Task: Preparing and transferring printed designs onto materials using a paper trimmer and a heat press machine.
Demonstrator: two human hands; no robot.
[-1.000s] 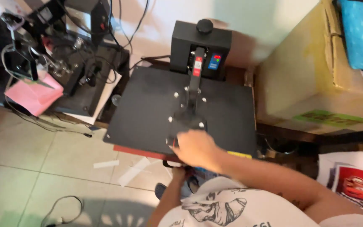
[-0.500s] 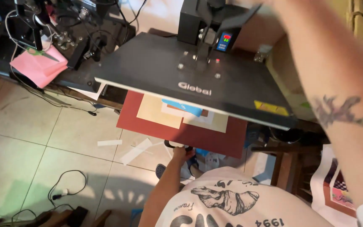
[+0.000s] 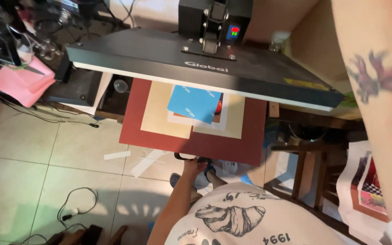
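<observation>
1. While the left hand [image 3: 192,164] clenches the black drawer handle [image 3: 184,157], the red lower platen [image 3: 191,140] lies directly ahead of it, away from the body.
2. The beige sheet [image 3: 159,113] and blue transfer paper [image 3: 193,103] rest on it, under the raised upper platen [image 3: 196,63].
3. The right forearm [image 3: 377,90] reaches up; its hand is out of view.

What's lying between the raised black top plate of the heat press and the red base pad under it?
In the head view, a beige sheet lies on the red pad beneath the top plate, with a blue sheet on top.
</observation>
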